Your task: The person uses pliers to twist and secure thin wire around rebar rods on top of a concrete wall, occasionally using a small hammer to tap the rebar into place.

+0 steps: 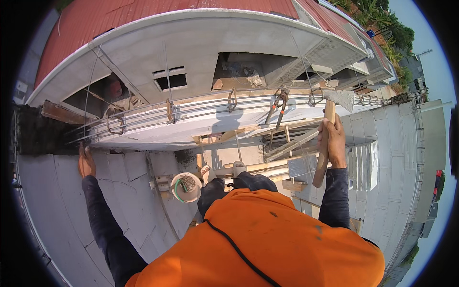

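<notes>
My right hand (333,138) is closed around the wooden handle of a hatchet (338,98), its metal head uppermost beside the steel bars. Out to the left, my left hand (86,161) rests against the top of the block wall (118,172), just below the end of the reinforcing bars (200,102); its fingertips are partly hard to make out. Metal clamps or stirrups (169,110) sit around the bars at intervals. Long-handled pincers or cutters (281,104) with orange marks hang over the bars, left of the hatchet.
Below stands a bucket (186,187) with wire pieces and something green. Near my feet lie timber poles (276,168) and a dark flat panel (302,168). Pale blocks (364,165) are stacked at the right. A red-roofed building (200,43) stands beyond the beam.
</notes>
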`<action>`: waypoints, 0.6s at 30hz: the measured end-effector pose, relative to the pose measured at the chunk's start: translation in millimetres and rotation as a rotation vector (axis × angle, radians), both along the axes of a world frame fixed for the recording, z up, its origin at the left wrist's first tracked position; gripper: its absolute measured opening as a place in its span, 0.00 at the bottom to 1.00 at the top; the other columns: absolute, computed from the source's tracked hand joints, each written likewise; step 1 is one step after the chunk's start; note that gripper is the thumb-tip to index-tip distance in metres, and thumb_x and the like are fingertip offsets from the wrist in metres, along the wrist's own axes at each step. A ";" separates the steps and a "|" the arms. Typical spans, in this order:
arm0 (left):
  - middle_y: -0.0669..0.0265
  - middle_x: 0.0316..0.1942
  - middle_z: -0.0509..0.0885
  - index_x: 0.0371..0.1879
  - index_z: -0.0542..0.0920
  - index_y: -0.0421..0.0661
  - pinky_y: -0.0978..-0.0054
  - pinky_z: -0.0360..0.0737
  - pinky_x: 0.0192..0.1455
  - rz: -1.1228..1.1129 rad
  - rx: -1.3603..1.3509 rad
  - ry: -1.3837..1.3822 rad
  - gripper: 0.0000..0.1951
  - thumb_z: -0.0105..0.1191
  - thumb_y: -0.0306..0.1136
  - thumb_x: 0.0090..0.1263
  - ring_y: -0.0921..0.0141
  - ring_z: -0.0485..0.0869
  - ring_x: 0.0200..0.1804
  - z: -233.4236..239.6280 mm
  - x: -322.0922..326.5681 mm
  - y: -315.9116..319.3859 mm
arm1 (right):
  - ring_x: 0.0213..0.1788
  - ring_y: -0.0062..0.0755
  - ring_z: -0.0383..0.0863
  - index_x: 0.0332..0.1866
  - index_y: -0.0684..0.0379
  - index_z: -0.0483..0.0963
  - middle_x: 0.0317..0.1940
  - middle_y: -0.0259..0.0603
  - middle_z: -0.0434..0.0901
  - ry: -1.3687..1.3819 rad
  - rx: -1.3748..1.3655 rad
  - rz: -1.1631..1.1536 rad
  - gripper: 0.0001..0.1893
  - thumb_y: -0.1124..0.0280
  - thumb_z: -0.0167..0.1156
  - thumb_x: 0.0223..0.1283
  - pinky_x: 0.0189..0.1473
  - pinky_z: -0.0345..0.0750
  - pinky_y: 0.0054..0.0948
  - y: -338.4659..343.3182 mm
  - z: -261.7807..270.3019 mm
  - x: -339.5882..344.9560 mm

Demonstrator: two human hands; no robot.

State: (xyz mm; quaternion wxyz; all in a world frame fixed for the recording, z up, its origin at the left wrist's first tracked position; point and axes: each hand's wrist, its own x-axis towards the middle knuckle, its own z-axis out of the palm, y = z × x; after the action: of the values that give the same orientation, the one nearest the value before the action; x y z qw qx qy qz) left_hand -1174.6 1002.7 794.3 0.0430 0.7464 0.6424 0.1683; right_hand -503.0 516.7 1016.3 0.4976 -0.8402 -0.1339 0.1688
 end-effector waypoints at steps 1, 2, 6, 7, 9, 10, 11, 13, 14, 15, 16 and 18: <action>0.49 0.67 0.84 0.76 0.74 0.50 0.59 0.79 0.67 0.019 0.010 -0.029 0.27 0.43 0.52 0.87 0.47 0.84 0.65 6.9 -2.3 -6.3 | 0.22 0.17 0.74 0.61 0.58 0.73 0.27 0.29 0.75 0.001 -0.029 0.032 0.16 0.62 0.57 0.77 0.22 0.72 0.21 1.2 -1.9 5.9; 0.49 0.66 0.84 0.76 0.75 0.49 0.59 0.79 0.67 0.038 0.021 -0.056 0.27 0.43 0.52 0.88 0.47 0.84 0.65 14.9 -6.0 -15.1 | 0.22 0.16 0.74 0.63 0.58 0.74 0.27 0.29 0.75 0.003 -0.057 0.065 0.17 0.62 0.58 0.77 0.23 0.71 0.20 3.7 -4.4 15.1; 0.48 0.65 0.85 0.73 0.77 0.45 0.60 0.80 0.66 0.102 0.016 -0.187 0.27 0.42 0.52 0.89 0.49 0.85 0.64 33.2 12.8 -62.4 | 0.33 0.38 0.84 0.66 0.60 0.76 0.35 0.46 0.85 -0.227 -0.414 0.187 0.25 0.56 0.65 0.71 0.40 0.80 0.36 -21.0 -10.3 91.4; 0.47 0.65 0.85 0.73 0.77 0.45 0.60 0.80 0.66 0.118 0.037 -0.182 0.27 0.42 0.52 0.89 0.50 0.85 0.64 37.6 15.5 -77.5 | 0.36 0.44 0.86 0.65 0.60 0.77 0.37 0.51 0.86 -0.316 -0.520 0.220 0.26 0.55 0.66 0.68 0.45 0.82 0.40 -23.6 -10.4 107.9; 0.46 0.65 0.85 0.72 0.78 0.44 0.61 0.79 0.67 0.146 0.080 -0.177 0.27 0.42 0.52 0.89 0.51 0.85 0.64 46.2 25.8 -107.2 | 0.54 0.58 0.88 0.62 0.57 0.80 0.48 0.55 0.89 -0.535 -0.624 0.300 0.28 0.54 0.72 0.59 0.60 0.79 0.46 -40.5 -7.3 160.8; 0.46 0.65 0.85 0.72 0.78 0.43 0.61 0.79 0.67 0.171 0.093 -0.192 0.27 0.42 0.52 0.89 0.51 0.85 0.65 50.7 25.9 -123.7 | 0.54 0.57 0.88 0.61 0.55 0.81 0.48 0.54 0.90 -0.502 -0.691 0.328 0.27 0.55 0.73 0.57 0.60 0.79 0.46 -35.7 3.0 176.2; 0.46 0.65 0.85 0.72 0.78 0.43 0.62 0.79 0.68 0.195 0.105 -0.207 0.28 0.42 0.52 0.89 0.52 0.85 0.66 54.5 27.1 -140.6 | 0.54 0.56 0.89 0.61 0.53 0.82 0.48 0.54 0.90 -0.469 -0.758 0.357 0.27 0.57 0.74 0.56 0.61 0.79 0.46 -31.1 15.0 190.7; 0.47 0.66 0.84 0.71 0.78 0.42 0.63 0.78 0.69 0.237 0.127 -0.266 0.28 0.42 0.53 0.89 0.54 0.84 0.67 63.8 35.9 -172.9 | 0.53 0.55 0.89 0.59 0.49 0.84 0.47 0.53 0.90 -0.501 -0.865 0.434 0.26 0.58 0.75 0.53 0.60 0.81 0.45 -32.4 23.8 233.2; 0.48 0.66 0.84 0.71 0.78 0.42 0.63 0.77 0.70 0.254 0.130 -0.306 0.28 0.42 0.53 0.89 0.55 0.83 0.68 67.8 41.9 -188.1 | 0.53 0.54 0.89 0.58 0.47 0.85 0.47 0.53 0.90 -0.519 -0.922 0.472 0.26 0.58 0.76 0.51 0.59 0.81 0.45 -34.7 27.9 254.9; 0.48 0.67 0.84 0.71 0.78 0.42 0.64 0.77 0.71 0.271 0.134 -0.347 0.29 0.42 0.53 0.89 0.56 0.83 0.69 72.3 49.1 -202.3 | 0.53 0.54 0.89 0.58 0.46 0.86 0.47 0.53 0.90 -0.559 -0.964 0.476 0.25 0.59 0.76 0.50 0.59 0.82 0.45 -38.6 27.5 279.1; 0.49 0.67 0.84 0.71 0.78 0.42 0.64 0.76 0.71 0.271 0.143 -0.357 0.29 0.42 0.53 0.89 0.57 0.82 0.69 76.7 51.4 -216.4 | 0.53 0.53 0.90 0.57 0.45 0.86 0.47 0.52 0.90 -0.599 -1.005 0.484 0.25 0.60 0.76 0.49 0.59 0.82 0.45 -39.8 24.2 298.6; 0.50 0.68 0.83 0.72 0.78 0.41 0.65 0.76 0.72 0.276 0.162 -0.370 0.29 0.42 0.53 0.89 0.58 0.82 0.70 87.1 56.7 -242.3 | 0.54 0.50 0.89 0.57 0.42 0.87 0.47 0.49 0.91 -0.593 -1.137 0.512 0.25 0.63 0.76 0.49 0.59 0.83 0.46 -31.8 28.1 314.8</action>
State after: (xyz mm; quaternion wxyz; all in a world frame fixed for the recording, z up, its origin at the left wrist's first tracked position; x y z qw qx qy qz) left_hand -1117.9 760.4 881.5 0.0767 0.6091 0.7038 0.3575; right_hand -188.2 484.8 1044.4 -0.1336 -0.9233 -0.3493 0.0880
